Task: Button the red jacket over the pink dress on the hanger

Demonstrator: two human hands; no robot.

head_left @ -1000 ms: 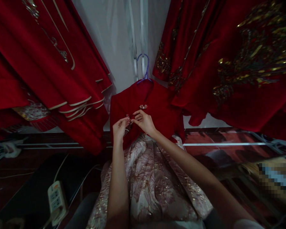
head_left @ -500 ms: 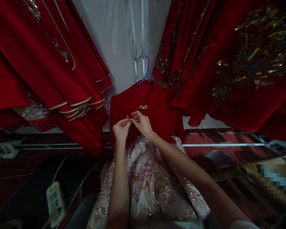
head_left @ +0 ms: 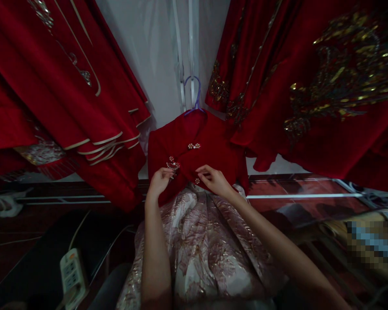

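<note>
A red jacket [head_left: 220, 142] hangs on a purple hanger [head_left: 198, 97] in front of me. A jewelled clasp [head_left: 194, 146] sits at its upper front. Lower on the left is a jewelled ornament [head_left: 173, 165], with dangling beads; my left hand [head_left: 159, 183] pinches at its lower edge, fingers closed. Over the lower front of the jacket is my right hand [head_left: 216, 181], its thumb and fingers drawn together just above a small beaded button [head_left: 197, 181]. What those fingertips hold, if anything, cannot be made out. Beneath the jacket, a pale pink, shiny patterned skirt fabric [head_left: 194, 249] spreads across my front.
Red garments with pale trim [head_left: 93, 116] hang on the left, and red garments with gold sequins [head_left: 342, 86] on the right. A white metal rail [head_left: 304, 196] runs low behind. At lower left, a power strip [head_left: 73, 275] lies on a dark surface with cables.
My hands were together at the ornament on the left. They have moved apart: the right one went right and down, the left slightly left and down. The ornament is now more visible.
</note>
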